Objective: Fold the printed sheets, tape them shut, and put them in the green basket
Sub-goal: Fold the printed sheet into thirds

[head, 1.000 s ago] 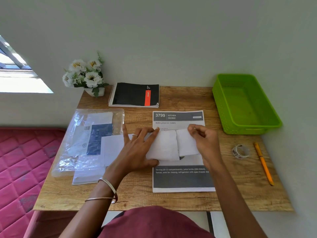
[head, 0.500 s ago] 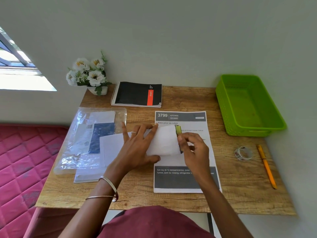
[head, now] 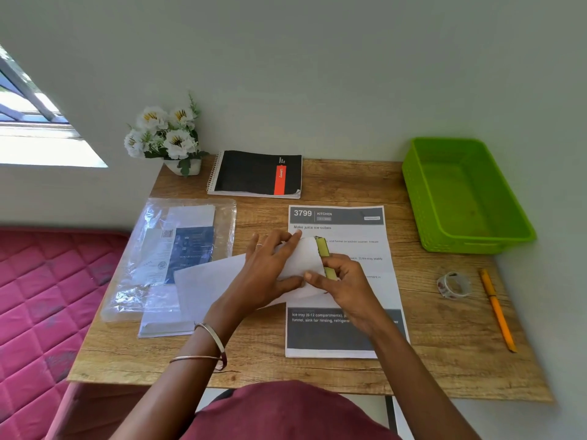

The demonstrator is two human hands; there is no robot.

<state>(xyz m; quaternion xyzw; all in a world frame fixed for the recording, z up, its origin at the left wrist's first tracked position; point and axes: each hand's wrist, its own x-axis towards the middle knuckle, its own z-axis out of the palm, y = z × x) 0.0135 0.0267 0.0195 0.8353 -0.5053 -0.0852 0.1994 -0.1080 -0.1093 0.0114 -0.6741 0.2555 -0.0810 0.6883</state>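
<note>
A folded white sheet [head: 301,258] with a green printed strip on its right edge lies on top of a flat printed sheet [head: 343,335] headed "3799 KITCHEN". My left hand [head: 270,271] lies on the folded sheet with fingers spread and thumb under its lower edge. My right hand [head: 343,281] pinches the folded sheet's right edge at the green strip. The green basket [head: 460,198] stands at the table's back right with nothing in it. A roll of tape [head: 452,284] lies to the right of the printed sheet.
An orange pen [head: 497,309] lies beside the tape. On the left are a clear plastic bag [head: 171,255] holding papers and a white paper stack [head: 158,325]. A black notebook [head: 257,173] and a white flower pot [head: 165,138] stand at the back. A pink mattress [head: 38,306] borders the table's left.
The right flap has been folded leftward over the sheet, showing a green strip at the new edge. My right hand has moved left and down along that edge; the left hand stayed put.
</note>
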